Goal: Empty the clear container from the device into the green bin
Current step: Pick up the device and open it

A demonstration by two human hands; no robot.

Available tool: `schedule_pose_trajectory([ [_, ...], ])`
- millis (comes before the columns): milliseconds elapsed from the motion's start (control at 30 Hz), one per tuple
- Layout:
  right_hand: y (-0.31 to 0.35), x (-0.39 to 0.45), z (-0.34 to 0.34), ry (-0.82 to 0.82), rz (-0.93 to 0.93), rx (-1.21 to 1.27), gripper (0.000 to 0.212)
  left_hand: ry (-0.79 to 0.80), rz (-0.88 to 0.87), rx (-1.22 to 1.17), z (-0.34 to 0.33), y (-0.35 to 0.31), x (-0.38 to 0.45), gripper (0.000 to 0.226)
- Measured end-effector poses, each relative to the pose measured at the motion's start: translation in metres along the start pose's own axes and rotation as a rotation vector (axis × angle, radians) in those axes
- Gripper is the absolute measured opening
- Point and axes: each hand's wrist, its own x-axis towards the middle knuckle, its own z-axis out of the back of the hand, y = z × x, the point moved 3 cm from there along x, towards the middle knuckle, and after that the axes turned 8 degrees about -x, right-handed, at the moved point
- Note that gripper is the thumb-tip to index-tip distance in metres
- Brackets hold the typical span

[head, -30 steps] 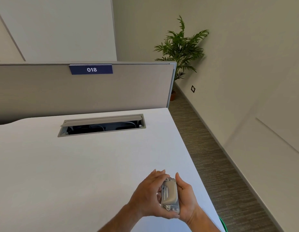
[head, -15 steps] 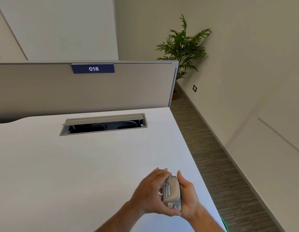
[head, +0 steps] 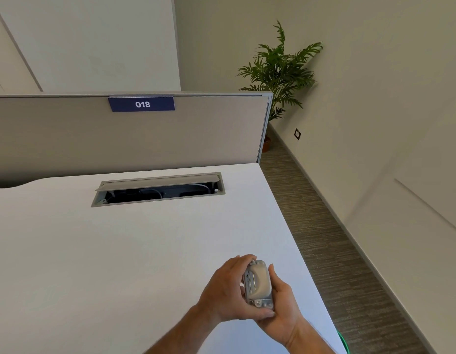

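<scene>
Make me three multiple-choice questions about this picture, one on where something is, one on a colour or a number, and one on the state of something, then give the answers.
1. Where is the potted plant?
A. On the desk
B. On the floor past the end of the divider
C. Inside the cable slot

2. What does the blue sign on the divider read?
A. 081
B. 108
C. 018

3. How is the small grey device held?
A. Between both hands above the desk
B. Lying alone on the desk
C. In one hand only

Answers:
1 B, the plant stands in the far corner behind the divider's right end.
2 C, white digits 018 show on the sign.
3 A, the left hand and right hand both grip the device over the white desk.
</scene>
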Motion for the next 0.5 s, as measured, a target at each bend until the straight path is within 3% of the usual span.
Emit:
schedule_pose_trajectory([
  [500,-0.0011,-0.0003,-0.0009,-0.064,0.063,-0.020,0.056,0.019,0.014,-0.054,-0.0025,-0.0024,-0.0013,0.105],
])
